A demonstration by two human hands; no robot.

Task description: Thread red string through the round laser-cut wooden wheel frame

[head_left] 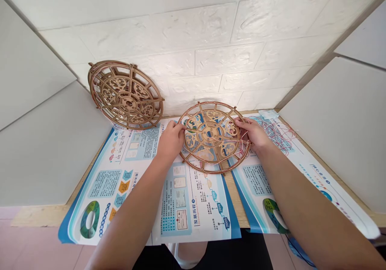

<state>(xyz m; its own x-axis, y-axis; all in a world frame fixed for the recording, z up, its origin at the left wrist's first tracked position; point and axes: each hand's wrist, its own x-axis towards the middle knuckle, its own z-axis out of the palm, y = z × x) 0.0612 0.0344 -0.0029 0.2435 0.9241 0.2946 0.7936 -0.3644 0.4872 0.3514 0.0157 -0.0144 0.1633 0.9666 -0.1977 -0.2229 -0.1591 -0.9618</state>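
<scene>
Between my hands is a round, gold-brown openwork frame (209,133) with spokes, scroll ornaments and thin wire along its rim. It is held tilted just above the table. My left hand (171,139) is closed on its left rim. My right hand (253,133) pinches the right rim, where pale and reddish wires (241,141) run across the frame and around the fingers. Some fingertips are hidden behind the rim. Further left, several similar round frames (129,97) lean stacked against the wall.
Printed posters (120,169) cover much of the wooden table (237,199). A tangle of thin red and white wire (280,135) lies on the right, beside a small clear plastic piece (268,114). A white brick-patterned wall (211,65) stands behind, with white panels on both sides.
</scene>
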